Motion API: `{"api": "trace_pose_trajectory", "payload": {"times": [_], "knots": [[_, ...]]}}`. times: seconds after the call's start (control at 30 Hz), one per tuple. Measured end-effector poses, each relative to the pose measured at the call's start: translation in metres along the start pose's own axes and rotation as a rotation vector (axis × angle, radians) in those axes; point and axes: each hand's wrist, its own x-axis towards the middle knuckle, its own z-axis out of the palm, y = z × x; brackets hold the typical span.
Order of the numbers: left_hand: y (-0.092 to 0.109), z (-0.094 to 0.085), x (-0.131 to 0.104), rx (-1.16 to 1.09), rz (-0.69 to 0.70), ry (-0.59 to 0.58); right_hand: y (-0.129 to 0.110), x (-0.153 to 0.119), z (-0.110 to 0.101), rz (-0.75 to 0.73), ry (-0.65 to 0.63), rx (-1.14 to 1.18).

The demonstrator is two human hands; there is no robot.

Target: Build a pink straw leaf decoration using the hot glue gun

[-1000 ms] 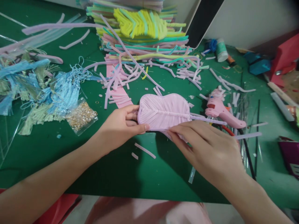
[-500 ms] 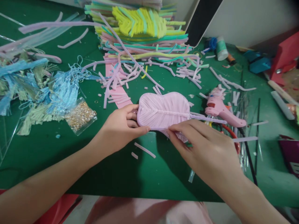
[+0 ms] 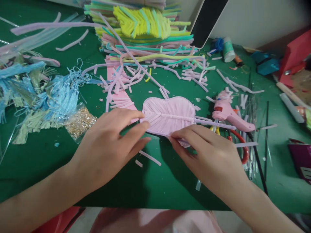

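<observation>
A lilac leaf-shaped piece made of pipe cleaners (image 3: 170, 108), with a ridge along its middle and a stem at the right end, is tilted above the table. Its lower edge is pinched between the thumb and fingers of my right hand (image 3: 211, 152). My left hand (image 3: 107, 149) is at the leaf's left end, palm down, fingers apart; fingertips overlap the leaf's edge, and whether they press on it I cannot tell. Below the leaf, a short lilac pipe-cleaner piece (image 3: 150, 158) lies on the table.
To the right lies a pink glue gun (image 3: 233, 115), beside red-handled pliers (image 3: 245, 152). Blue and green tassels (image 3: 63, 94) and a bag of gold rings (image 3: 81, 121) are on the left. Bundled pipe cleaners (image 3: 145, 22) fill the back of the green table (image 3: 170, 191).
My left hand has loosened its hold on the leaf's left end, turned palm down and spread its fingers. My right hand keeps its pinch, and the leaf has shifted slightly left.
</observation>
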Motion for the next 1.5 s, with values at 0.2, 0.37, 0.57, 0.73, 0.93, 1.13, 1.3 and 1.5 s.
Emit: {"api": "trace_pose_trajectory", "payload": {"times": [0.2, 0.37, 0.57, 0.73, 0.93, 1.13, 1.3, 1.5], "knots": [[-0.030, 0.002, 0.014, 0.228, 0.557, -0.256, 0.003, 0.004, 0.002, 0.003, 0.005, -0.016], [-0.046, 0.005, 0.017, 0.349, 0.690, -0.313, 0.007, 0.007, 0.005, 0.021, -0.012, -0.005], [-0.047, 0.006, 0.017, 0.334, 0.761, -0.293, 0.008, 0.008, 0.008, 0.054, -0.027, -0.017], [-0.047, 0.007, 0.017, 0.327, 0.761, -0.291, 0.008, 0.008, 0.008, 0.057, -0.038, -0.023], [-0.044, 0.007, 0.014, 0.332, 0.725, -0.282, 0.005, 0.009, 0.007, 0.059, -0.020, -0.021], [-0.041, 0.009, 0.012, 0.348, 0.720, -0.235, 0.002, 0.003, 0.005, 0.065, -0.002, -0.031], [-0.038, 0.011, 0.013, 0.374, 0.729, -0.203, 0.002, -0.001, 0.005, 0.047, 0.007, -0.007], [-0.035, 0.016, 0.012, 0.447, 0.732, -0.207, 0.002, 0.000, 0.007, 0.037, 0.001, 0.011]]}}
